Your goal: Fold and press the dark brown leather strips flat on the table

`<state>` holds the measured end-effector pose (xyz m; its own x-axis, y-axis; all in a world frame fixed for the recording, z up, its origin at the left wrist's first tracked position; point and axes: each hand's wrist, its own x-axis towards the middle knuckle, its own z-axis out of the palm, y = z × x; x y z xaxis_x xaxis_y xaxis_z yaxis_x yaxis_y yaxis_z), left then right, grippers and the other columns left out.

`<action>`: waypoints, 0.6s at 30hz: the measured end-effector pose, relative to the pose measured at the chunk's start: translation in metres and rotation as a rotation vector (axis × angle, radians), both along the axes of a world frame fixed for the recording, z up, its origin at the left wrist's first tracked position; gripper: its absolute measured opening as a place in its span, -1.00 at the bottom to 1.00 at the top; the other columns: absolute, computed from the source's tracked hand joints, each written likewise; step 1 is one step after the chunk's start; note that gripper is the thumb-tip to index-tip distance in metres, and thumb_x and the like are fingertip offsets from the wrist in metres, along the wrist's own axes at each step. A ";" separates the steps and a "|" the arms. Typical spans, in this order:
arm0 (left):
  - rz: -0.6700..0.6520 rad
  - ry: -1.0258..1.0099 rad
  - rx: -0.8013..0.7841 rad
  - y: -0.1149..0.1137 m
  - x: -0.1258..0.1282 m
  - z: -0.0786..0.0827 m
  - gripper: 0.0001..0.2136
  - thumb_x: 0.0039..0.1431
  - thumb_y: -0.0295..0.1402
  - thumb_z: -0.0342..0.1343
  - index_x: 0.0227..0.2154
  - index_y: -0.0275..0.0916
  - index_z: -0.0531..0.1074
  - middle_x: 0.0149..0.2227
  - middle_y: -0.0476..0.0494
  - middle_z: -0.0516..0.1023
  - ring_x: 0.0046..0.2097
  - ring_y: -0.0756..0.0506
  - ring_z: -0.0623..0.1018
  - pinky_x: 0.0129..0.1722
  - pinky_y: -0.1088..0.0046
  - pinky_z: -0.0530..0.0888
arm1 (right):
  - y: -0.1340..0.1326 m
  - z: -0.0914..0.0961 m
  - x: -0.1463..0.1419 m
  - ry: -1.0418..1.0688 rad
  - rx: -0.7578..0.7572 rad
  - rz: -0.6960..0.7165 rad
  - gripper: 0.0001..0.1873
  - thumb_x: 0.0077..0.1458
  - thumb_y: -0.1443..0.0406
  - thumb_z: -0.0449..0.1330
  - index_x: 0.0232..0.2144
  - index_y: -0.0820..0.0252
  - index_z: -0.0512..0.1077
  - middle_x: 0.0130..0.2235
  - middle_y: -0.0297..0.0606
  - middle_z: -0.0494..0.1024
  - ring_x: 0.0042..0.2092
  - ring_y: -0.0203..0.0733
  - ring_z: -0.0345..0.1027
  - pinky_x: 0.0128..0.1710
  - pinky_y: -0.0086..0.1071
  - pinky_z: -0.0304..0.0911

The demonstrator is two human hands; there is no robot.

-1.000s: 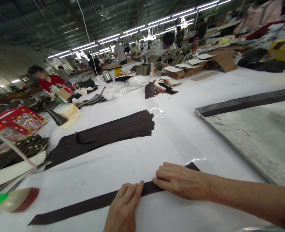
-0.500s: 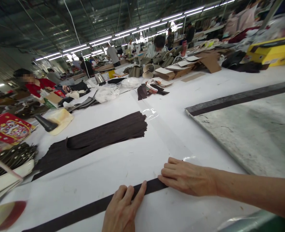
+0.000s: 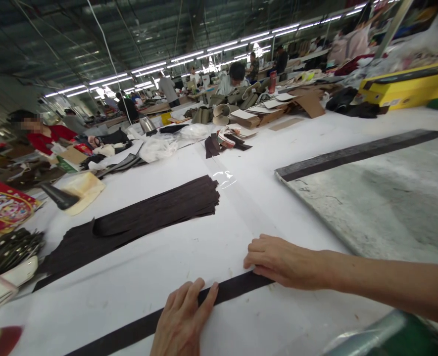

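I have a single dark strip (image 3: 237, 288) flat on the white table (image 3: 241, 227) right in front of me, running from under my right hand (image 3: 278, 259) down past my left hand (image 3: 183, 316) and out of view. My left fingers lie across it, lightly spread, the index apart from the rest; my right fingers are curled together at its far edge, thumb tucked low, and I can't tell whether they pinch it or merely press. I take the step in hand to be straightening or smoothing this strip; the next move, as I judge it, calls for light, even pressure with the edges kept true. A pile of strips (image 3: 140, 217) lies just beyond, and another strip (image 3: 352, 155) lies along the far edge of the grey board (image 3: 370, 198). For writing, the red printed box (image 3: 5, 205) carries a busy, colourful design, and the yellow box (image 3: 408, 86) a small pale label (image 3: 387, 103); I can't read either.
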<state>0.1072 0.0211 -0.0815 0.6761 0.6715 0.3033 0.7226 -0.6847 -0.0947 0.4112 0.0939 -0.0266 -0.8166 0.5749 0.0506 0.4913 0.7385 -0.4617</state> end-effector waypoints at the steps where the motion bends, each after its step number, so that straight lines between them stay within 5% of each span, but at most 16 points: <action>1: -0.013 -0.008 -0.015 0.000 -0.001 -0.003 -0.38 0.08 -0.66 -0.13 0.23 -0.16 0.18 0.03 -0.23 0.39 0.01 -0.18 0.38 -0.08 0.32 0.41 | 0.002 0.001 0.001 -0.007 -0.043 0.011 -0.83 0.23 0.45 0.06 -0.19 0.16 0.38 -0.27 -0.30 0.42 -0.26 -0.23 0.28 -0.25 -0.38 0.10; 4: -0.033 -0.036 -0.087 0.002 -0.003 -0.007 -0.39 0.13 -0.64 -0.15 0.28 -0.24 0.08 0.00 -0.24 0.43 0.00 -0.17 0.40 -0.08 0.33 0.41 | 0.005 0.001 0.004 -0.077 -0.057 0.060 -0.82 0.21 0.50 0.07 -0.22 0.17 0.38 -0.27 -0.32 0.40 -0.31 -0.26 0.28 -0.35 -0.43 0.10; 10: -0.151 0.044 -0.201 0.007 -0.004 0.001 -0.43 0.24 -0.56 -0.10 0.30 -0.37 -0.03 -0.01 -0.26 0.45 -0.08 -0.14 0.42 -0.11 0.38 0.45 | -0.001 -0.008 0.011 -0.131 0.188 0.148 -0.75 0.17 0.58 0.00 -0.28 0.22 0.38 -0.30 -0.27 0.38 -0.33 -0.21 0.19 -0.28 -0.35 0.07; 18: -0.124 0.078 -0.224 0.006 0.003 0.008 -0.41 0.21 -0.60 -0.11 0.30 -0.40 -0.06 -0.13 -0.19 0.46 -0.17 -0.13 0.41 -0.15 0.39 0.46 | -0.007 -0.013 0.019 -0.126 0.256 0.180 -0.74 0.28 0.50 -0.10 -0.16 0.26 0.36 -0.27 -0.21 0.37 -0.28 -0.17 0.17 -0.21 -0.28 0.04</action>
<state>0.1105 0.0275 -0.0736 0.7730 0.6265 0.1000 0.6282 -0.7779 0.0175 0.4302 0.0871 -0.0392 -0.9131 0.4022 0.0675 0.3835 0.9030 -0.1938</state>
